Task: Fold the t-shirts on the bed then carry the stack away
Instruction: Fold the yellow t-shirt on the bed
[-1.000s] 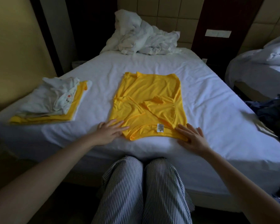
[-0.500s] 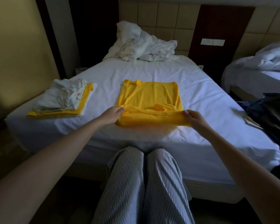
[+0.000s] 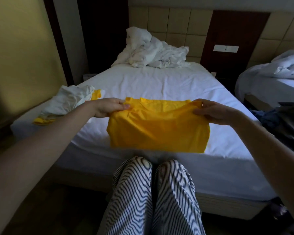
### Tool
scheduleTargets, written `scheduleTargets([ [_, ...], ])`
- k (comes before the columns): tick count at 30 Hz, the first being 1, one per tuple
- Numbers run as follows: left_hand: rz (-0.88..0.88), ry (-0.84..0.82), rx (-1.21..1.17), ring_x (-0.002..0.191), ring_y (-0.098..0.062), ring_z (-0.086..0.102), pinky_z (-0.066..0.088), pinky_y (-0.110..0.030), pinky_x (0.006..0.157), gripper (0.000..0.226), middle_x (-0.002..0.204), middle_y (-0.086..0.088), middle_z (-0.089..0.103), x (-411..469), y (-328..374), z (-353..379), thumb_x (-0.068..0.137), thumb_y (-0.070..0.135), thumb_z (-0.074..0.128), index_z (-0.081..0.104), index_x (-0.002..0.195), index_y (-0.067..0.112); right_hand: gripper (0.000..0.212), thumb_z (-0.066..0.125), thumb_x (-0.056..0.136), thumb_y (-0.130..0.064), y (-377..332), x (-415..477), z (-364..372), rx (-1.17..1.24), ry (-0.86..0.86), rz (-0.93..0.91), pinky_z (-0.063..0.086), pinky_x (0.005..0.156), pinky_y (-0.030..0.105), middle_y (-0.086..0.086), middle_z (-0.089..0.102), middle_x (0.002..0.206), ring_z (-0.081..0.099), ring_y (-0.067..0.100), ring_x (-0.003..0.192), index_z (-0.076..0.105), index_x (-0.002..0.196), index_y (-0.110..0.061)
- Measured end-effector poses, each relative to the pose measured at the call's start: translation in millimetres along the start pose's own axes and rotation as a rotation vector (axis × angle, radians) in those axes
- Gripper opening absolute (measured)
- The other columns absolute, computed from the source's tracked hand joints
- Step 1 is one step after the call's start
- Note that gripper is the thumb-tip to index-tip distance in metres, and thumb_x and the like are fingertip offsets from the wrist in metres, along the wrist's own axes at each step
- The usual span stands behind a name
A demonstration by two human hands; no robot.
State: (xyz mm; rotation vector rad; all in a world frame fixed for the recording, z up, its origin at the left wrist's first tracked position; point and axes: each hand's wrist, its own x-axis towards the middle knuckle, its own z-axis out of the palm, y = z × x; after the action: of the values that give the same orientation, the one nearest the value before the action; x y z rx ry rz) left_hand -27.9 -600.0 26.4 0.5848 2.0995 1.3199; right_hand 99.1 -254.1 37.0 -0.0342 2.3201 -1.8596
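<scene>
- Head view: white-sheeted bed [image 3: 159, 82] spans the frame beyond both hands. Its near edge is below them, against the striped trousers [image 3: 153, 192].
- Crumpled white duvet [image 3: 151, 50] is well beyond the hands, at the headboard end.
- Stack of folded t-shirts, white on yellow [image 3: 66, 102], sits outboard of the left hand, just behind that wrist. It's partly hidden by the forearm.
- Yellow jersey t-shirt [image 3: 158, 129] is stretched between the hands and falls toward the near bed edge.
- Change: a second ago it lay flat with the sleeves tucked in and both palms at its near end. That end has since been picked up and taken over, so it now reads as a half-length rectangle.
- Its lower edge is blurred, so I can't tell whether it's clear of the sheet.
- Left hand [image 3: 107, 106]: thumb and fingers pinch the shirt's left top corner.
- Right hand [image 3: 210, 111]: fingers curled, pinching the right top corner.
- Judgement: the cross fold is nearly done. Next is probably setting it on the stack, with carry-off still pending.
</scene>
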Motion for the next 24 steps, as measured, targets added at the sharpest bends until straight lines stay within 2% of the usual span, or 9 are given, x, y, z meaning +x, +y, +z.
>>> scheduleTargets([
  [2,0.008,0.193,-0.018,0.098,-0.021,0.063,0.052,-0.032,0.086,0.056,0.113,-0.006,0.065,22.5,-1.7,-9.2,0.082,0.04,0.064,0.054,0.129,0.01,0.035,0.062,0.088,-0.012,3.0,20.2,-5.2,-0.017,0.187,-0.033,0.058,0.067,0.028,0.013,0.058,0.109,0.062,0.026,0.096,0.047,0.119,-0.009],
  [4,0.02,0.299,0.015,0.094,-0.02,0.06,0.05,-0.033,0.083,0.044,0.11,-0.007,0.061,44.4,-3.5,-15.0,0.093,0.031,0.055,0.053,0.129,0.007,0.027,0.052,0.094,-0.005,7.2,43.5,-14.8,0.002,0.288,-0.057,0.057,0.067,0.026,0.012,0.056,0.105,0.06,0.02,0.088,0.045,0.119,-0.01],
  [10,0.011,0.453,0.158,0.085,-0.02,0.058,0.049,-0.028,0.071,0.031,0.099,-0.007,0.061,109.5,-5.5,-27.4,0.094,0.028,0.056,0.061,0.118,0.008,0.022,0.057,0.091,-0.006,20.0,120.4,-37.1,0.035,0.493,0.007,0.05,0.057,0.025,0.007,0.056,0.087,0.056,0.017,0.073,0.051,0.111,-0.014],
  [13,0.023,0.479,0.163,0.077,-0.02,0.055,0.045,-0.025,0.065,0.015,0.092,-0.01,0.058,141.5,-7.1,-38.2,0.094,0.026,0.056,0.062,0.097,0.013,0.021,0.06,0.088,-0.008,31.3,159.4,-53.0,-0.003,0.575,0.018,0.049,0.062,0.031,0.011,0.058,0.091,0.056,0.022,0.076,0.055,0.106,-0.018],
  [16,0.072,0.526,0.189,0.079,-0.022,0.053,0.042,-0.027,0.063,0.016,0.089,-0.013,0.055,176.1,-10.7,-47.7,0.094,0.023,0.056,0.058,0.079,0.017,0.021,0.058,0.088,-0.006,41.7,196.9,-65.1,-0.053,0.64,0.025,0.046,0.046,0.019,0.008,0.056,0.08,0.052,0.016,0.064,0.055,0.104,-0.018],
  [18,0.076,0.559,0.254,0.09,-0.025,0.06,0.046,-0.029,0.071,0.012,0.096,-0.015,0.063,201.7,-23.8,-50.4,0.094,0.021,0.057,0.065,0.092,0.012,0.023,0.058,0.087,-0.004,55.1,220.0,-69.4,-0.133,0.683,0.038,0.04,0.037,0.014,0.008,0.056,0.079,0.051,0.009,0.055,0.057,0.106,-0.016],
  [20,0.069,0.565,0.354,0.11,-0.026,0.06,0.044,-0.03,0.088,0.027,0.117,-0.015,0.065,224.9,-47.8,-44.8,0.094,0.021,0.055,0.064,0.115,0.006,0.023,0.058,0.086,-0.003,81.8,237.7,-68.5,-0.277,0.704,0.071,0.036,0.041,0.018,0.011,0.055,0.084,0.051,0.01,0.059,0.059,0.108,-0.007],
  [21,0.045,0.545,0.405,0.115,-0.025,0.058,0.042,-0.029,0.091,0.031,0.123,-0.014,0.063,232.3,-60.8,-38.2,0.095,0.024,0.054,0.063,0.12,0.006,0.023,0.058,0.086,-0.004,97.4,242.3,-63.7,-0.368,0.674,0.099,0.036,0.047,0.021,0.012,0.056,0.083,0.053,0.015,0.066,0.058,0.109,-0.002],
  [24,-0.035,0.596,0.473,0.11,-0.029,0.06,0.044,-0.033,0.087,0.052,0.115,-0.017,0.066,249.9,-91.9,-25.9,0.092,0.048,0.043,0.069,0.106,0.006,0.034,0.056,0.087,-0.031,133.0,248.5,-50.4,-0.557,0.633,0.013,0.038,0.072,0.032,0.016,0.064,0.092,0.058,0.03,0.09,0.064,0.101,0.0],
])
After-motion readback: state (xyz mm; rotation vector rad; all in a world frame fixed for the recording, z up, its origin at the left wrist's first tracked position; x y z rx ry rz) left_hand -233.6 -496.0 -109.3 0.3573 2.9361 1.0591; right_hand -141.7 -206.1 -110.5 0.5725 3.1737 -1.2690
